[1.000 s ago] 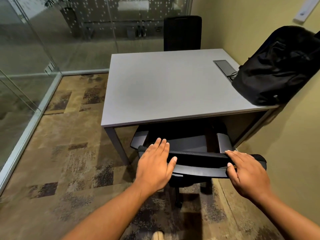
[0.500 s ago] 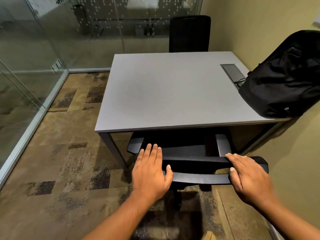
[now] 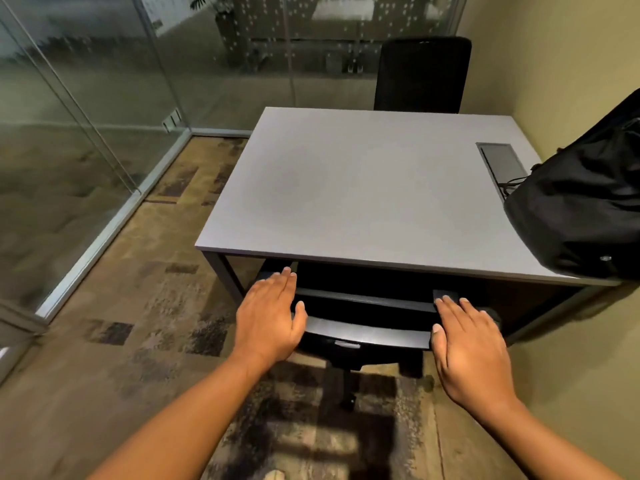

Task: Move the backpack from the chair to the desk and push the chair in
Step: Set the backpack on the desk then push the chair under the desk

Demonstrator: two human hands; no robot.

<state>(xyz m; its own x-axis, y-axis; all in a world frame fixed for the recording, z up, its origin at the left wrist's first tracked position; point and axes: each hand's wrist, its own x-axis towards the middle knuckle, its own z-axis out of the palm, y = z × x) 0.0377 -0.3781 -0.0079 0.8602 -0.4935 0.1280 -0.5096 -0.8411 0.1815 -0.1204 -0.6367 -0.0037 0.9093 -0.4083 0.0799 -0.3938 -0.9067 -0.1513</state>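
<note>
**Seating the chair squarely under the desk**

We face the grey desk (image 3: 363, 188), which fills the middle of the view, with carpet (image 3: 145, 306) and a glass wall (image 3: 76, 116) to our left and a second office chair (image 3: 422, 74) at the far side. The black backpack (image 3: 581, 209) already sits on the desk's near right corner, leaning toward the wall, so that part of the task looks done.

What remains is the office chair (image 3: 363, 327) in front of us. Its seat is mostly hidden under the desktop, and only the backrest's top edge and the base below show. We judge the push to be near its end.

Our left hand (image 3: 270, 317) lies flat and open on the left end of the backrest, fingers together and pointing forward. Our right hand (image 3: 467, 344) lies the same way on the right end. Neither hand grips anything.

To finish well, we press evenly with both palms so the chair rolls straight, and we ease off before the backrest meets the desk edge. The armrests may catch under the desktop, so we watch them.
</note>
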